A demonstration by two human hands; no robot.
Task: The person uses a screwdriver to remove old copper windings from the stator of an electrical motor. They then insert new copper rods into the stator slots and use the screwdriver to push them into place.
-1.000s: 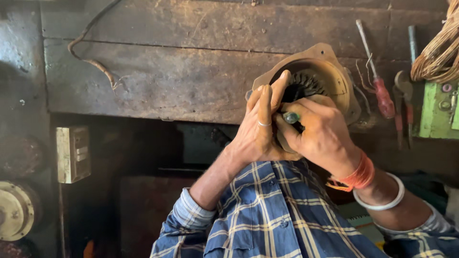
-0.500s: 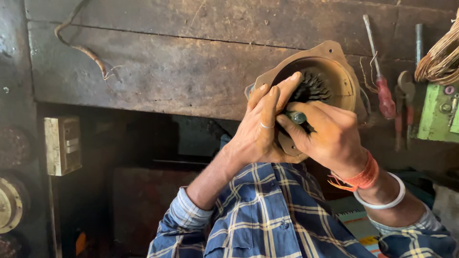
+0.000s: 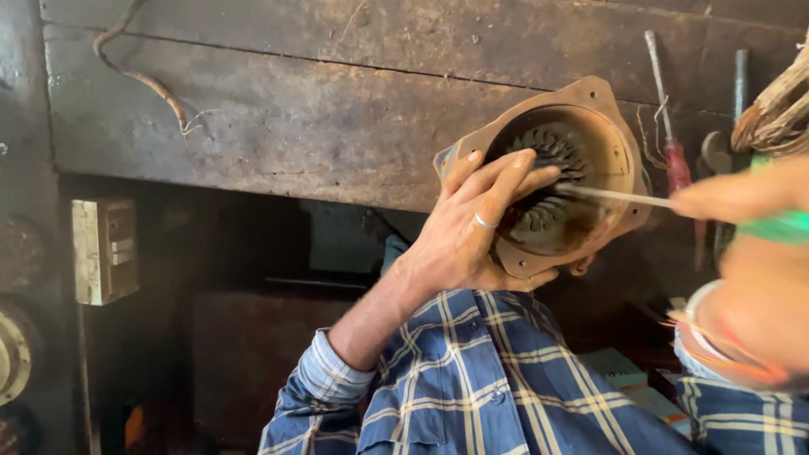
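Note:
My left hand [image 3: 472, 227], a ring on one finger, grips the near rim of a brown round motor housing [image 3: 608, 105] with dark windings [image 3: 548, 190] inside; its fingers reach over the opening. My right hand [image 3: 758, 278], blurred at the right edge with bangles on the wrist, is closed on a green-handled screwdriver [image 3: 615, 196]. The thin shaft points left and its tip lies at the windings. The housing leans tilted on the edge of the worn wooden bench [image 3: 337, 109].
A red-handled screwdriver [image 3: 674, 160] and other tools lie on the bench right of the housing, beside a bundle of wire [image 3: 779, 109]. A loose wire [image 3: 143, 80] trails at the upper left. A switch box [image 3: 105, 250] hangs below the bench; small boxes [image 3: 624, 371] sit lower right.
My right hand has moved away from the housing to the right, drawing the screwdriver back so its shaft shows. My left hand keeps its hold on the housing.

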